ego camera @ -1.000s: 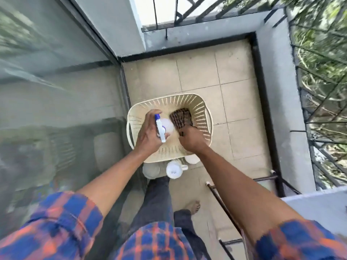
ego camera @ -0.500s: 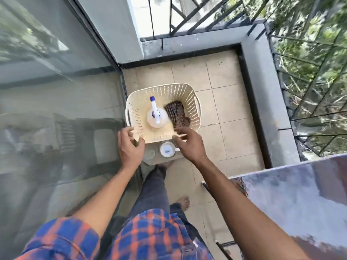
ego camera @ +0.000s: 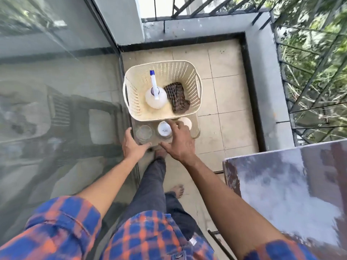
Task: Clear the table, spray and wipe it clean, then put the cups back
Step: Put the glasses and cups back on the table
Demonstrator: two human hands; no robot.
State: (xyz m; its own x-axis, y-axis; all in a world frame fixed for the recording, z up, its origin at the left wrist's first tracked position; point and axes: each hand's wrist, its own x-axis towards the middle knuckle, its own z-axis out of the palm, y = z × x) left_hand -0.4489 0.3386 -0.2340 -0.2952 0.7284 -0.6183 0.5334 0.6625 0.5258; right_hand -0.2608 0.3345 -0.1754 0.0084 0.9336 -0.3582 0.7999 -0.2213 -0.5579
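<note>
A cream basket (ego camera: 189,68) stands on a low stool and holds a white spray bottle (ego camera: 156,97) with a blue tip beside a dark checked cloth (ego camera: 177,99). In front of the basket on the stool sit a clear glass (ego camera: 144,132), a white cup (ego camera: 163,128) and another white cup (ego camera: 186,122). My right hand (ego camera: 179,142) hovers open over the white cups, fingers spread. My left hand (ego camera: 132,145) is open just left of the glass, at the stool's near edge. The glossy table (ego camera: 293,194) is at the lower right, bare.
A glass wall (ego camera: 56,91) runs along the left. A low parapet with a metal railing (ego camera: 309,76) closes the balcony on the right and at the back. My legs and bare feet stand on the tiled floor (ego camera: 225,91) below the stool.
Both hands let go of the spray bottle and cloth in the basket, then drew back toward me and now hover over the cups. The view has shifted left of the table.
</note>
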